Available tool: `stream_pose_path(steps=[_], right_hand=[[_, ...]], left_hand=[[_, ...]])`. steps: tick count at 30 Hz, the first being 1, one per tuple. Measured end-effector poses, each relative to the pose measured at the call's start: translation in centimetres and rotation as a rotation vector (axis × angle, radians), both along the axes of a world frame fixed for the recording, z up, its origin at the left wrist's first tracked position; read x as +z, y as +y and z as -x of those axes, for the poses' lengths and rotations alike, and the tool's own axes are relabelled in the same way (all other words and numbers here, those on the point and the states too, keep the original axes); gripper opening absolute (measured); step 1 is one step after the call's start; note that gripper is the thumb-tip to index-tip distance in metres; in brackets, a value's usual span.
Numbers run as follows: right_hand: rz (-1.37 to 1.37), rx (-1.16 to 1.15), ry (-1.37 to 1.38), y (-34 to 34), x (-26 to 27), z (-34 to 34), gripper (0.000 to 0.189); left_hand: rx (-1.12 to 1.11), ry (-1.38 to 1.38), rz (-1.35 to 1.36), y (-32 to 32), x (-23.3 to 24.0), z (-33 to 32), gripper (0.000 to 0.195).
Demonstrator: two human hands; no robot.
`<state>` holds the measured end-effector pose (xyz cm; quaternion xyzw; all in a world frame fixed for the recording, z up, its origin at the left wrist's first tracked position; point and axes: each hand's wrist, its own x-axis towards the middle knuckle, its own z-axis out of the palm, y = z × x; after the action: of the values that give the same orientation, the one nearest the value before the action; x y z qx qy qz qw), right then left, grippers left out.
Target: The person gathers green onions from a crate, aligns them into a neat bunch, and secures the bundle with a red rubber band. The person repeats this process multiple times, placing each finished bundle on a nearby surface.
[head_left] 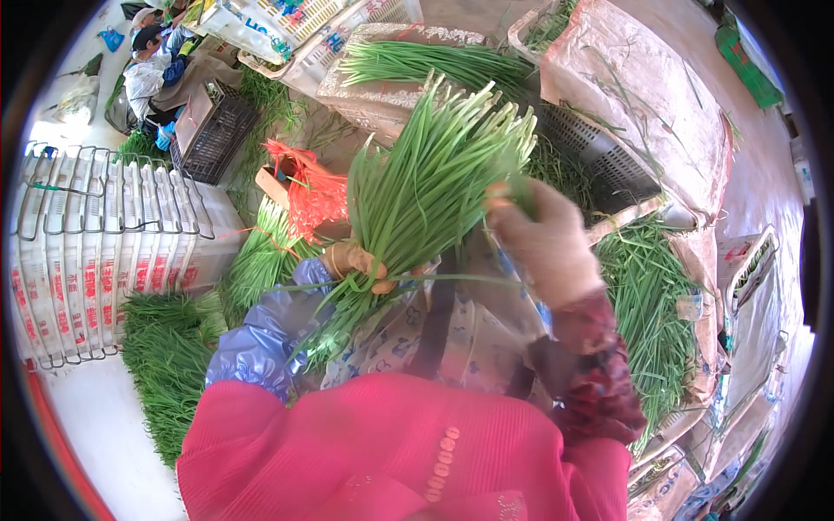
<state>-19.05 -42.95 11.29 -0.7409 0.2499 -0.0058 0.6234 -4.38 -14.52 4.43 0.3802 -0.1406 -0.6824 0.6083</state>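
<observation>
My left hand (358, 266) is closed around a large bunch of long green stalks (423, 176), which look like garlic chives or garlic sprouts. The pale cut ends fan out up and to the right; the leafy ends hang below the fist. My right hand (544, 234) is blurred at the right side of the bunch, its fingertips beside the stalks. Some green blur shows at these fingers, but whether they grip a stalk cannot be told. One long leaf lies crosswise from the left fist towards the right forearm.
Red plastic ties (313, 195) hang beside a tied bunch (270, 260) on the left. Another bunch (436, 62) lies on a covered box ahead. Leafy greens (169, 365) stand at lower left, near stacked white crates (124, 260). Loose greens (645, 312) fill a container right. Another person (146, 75) sits upper left.
</observation>
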Motion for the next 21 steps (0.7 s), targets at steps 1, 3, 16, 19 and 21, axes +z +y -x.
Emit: stream_pose_path(steps=[1,3,16,19,21], right_hand=[[0.271,0.098,-0.031,0.9,-0.5,-0.8,0.041],[0.641,0.124,0.105,2.0,-1.3,-2.2,0.045],[-1.302,-0.309,-0.591,-5.7,-1.4,-5.3,0.015],[-1.204,-0.313,-0.85,-10.3,0.5,-6.6,0.015],[-0.971,-0.275,-1.135,-13.0,1.7,-6.0,0.023]], left_hand=[[0.039,-0.013,-0.041,-0.1,0.2,0.3,0.072],[0.048,-0.034,-0.073,-0.1,0.6,0.4,0.073],[-0.16,0.065,0.145,1.9,-3.4,-1.8,0.08],[-0.222,0.076,0.294,2.5,-5.4,-2.4,0.081],[-0.205,0.086,0.34,3.1,-6.3,-2.3,0.074]])
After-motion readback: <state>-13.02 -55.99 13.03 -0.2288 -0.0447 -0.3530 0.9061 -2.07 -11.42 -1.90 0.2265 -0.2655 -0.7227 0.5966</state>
